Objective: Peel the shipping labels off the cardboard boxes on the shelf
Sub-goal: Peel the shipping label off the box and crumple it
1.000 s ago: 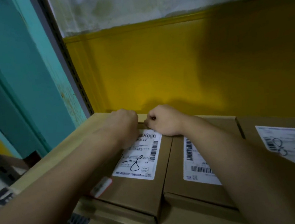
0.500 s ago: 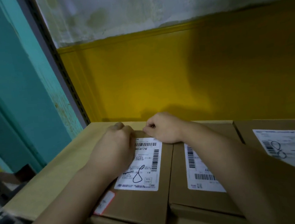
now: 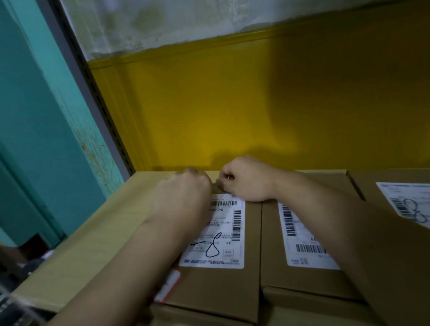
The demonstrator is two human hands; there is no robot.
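Working at the far edge of the leftmost label (image 3: 216, 236), we curled the right grip (image 3: 246, 179) narrow, apparently to pick its corner loose; whether it held paper we could not tell. The left grip (image 3: 183, 194), a closed fist beside the label, apparently pinned its box (image 3: 220, 292) against sliding.

Cardboard boxes on the shelf (image 3: 86, 252): 3 in 1 row, namely left box (image 3: 219, 287), middle box (image 3: 272, 235) and right box (image 3: 366, 186). White shipping labels: 3, 1 per box top, namely left label (image 3: 223, 237), middle label (image 3: 301, 236) and right label (image 3: 420, 199). Red-edged sticker (image 3: 171, 283): 1, on the left box. Hands: 2, left hand (image 3: 183, 194) and right hand (image 3: 246, 181).
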